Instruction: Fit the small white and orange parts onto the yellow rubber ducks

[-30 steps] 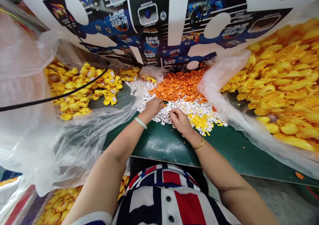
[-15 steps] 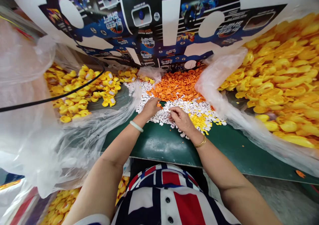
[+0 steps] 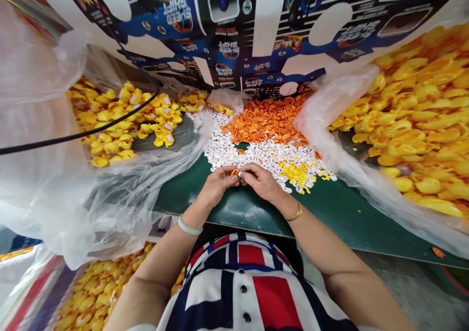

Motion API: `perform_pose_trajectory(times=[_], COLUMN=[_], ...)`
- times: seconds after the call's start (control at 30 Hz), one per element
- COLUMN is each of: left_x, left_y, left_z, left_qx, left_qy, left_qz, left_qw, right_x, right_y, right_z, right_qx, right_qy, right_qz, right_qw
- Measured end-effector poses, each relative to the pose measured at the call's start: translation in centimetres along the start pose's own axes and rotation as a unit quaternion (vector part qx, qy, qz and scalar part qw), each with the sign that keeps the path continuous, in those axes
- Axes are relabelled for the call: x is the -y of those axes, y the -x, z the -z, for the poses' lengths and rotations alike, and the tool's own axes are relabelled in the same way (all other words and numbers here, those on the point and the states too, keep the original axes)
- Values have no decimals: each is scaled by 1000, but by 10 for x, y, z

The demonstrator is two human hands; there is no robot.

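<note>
My left hand [image 3: 219, 183] pinches a small orange plastic piece [image 3: 234, 172] between thumb and fingertips. Right beside it, my right hand [image 3: 261, 180] is closed in a pinch on a small white piece [image 3: 240, 174], mostly covered by the fingers. The two hands meet over the near side of the green tabletop [image 3: 234, 211]. Just beyond them spread many small white pieces with dark dots [image 3: 256, 152]. Behind those lies a heap of orange pieces [image 3: 267, 121], and small yellow pieces [image 3: 298, 172] lie to the right.
Yellow plastic shells are piled at the right [image 3: 421, 111], with another yellow pile at the left [image 3: 117, 121]. Clear plastic sheeting [image 3: 176, 167] borders the work area. A printed cardboard sheet [image 3: 234, 37] stands behind. A black cable [image 3: 91, 130] crosses the left side. Below is a container of yellow parts [image 3: 91, 292].
Both hands have drawn back from the white pieces toward my body and come together. The orange piece now shows in the left fingertips, against the white piece in the right.
</note>
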State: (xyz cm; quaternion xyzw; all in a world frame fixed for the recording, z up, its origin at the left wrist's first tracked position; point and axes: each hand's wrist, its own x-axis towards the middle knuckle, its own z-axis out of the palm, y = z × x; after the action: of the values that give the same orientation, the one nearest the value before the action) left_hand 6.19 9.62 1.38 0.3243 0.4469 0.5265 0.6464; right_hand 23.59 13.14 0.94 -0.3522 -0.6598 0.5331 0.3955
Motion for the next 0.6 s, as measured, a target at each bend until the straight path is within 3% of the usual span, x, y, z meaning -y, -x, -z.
perform_pose_trajectory(times=[0.2, 0.4, 0.6], left_x=[9, 10, 14], left_y=[7, 12, 18], left_z=[2, 3, 5], left_qx=[-46, -47, -82], left_qy=[0, -40, -195], left_qz=[-21, -40, -131], left_qw=[999, 997, 969], right_x=[-2, -1, -4], right_y=[2, 2, 2], right_z=[-7, -7, -6], right_qx=[35, 39, 35], right_qy=[26, 57, 158], right_qz=[-1, 4, 76], right_qw=[999, 998, 984])
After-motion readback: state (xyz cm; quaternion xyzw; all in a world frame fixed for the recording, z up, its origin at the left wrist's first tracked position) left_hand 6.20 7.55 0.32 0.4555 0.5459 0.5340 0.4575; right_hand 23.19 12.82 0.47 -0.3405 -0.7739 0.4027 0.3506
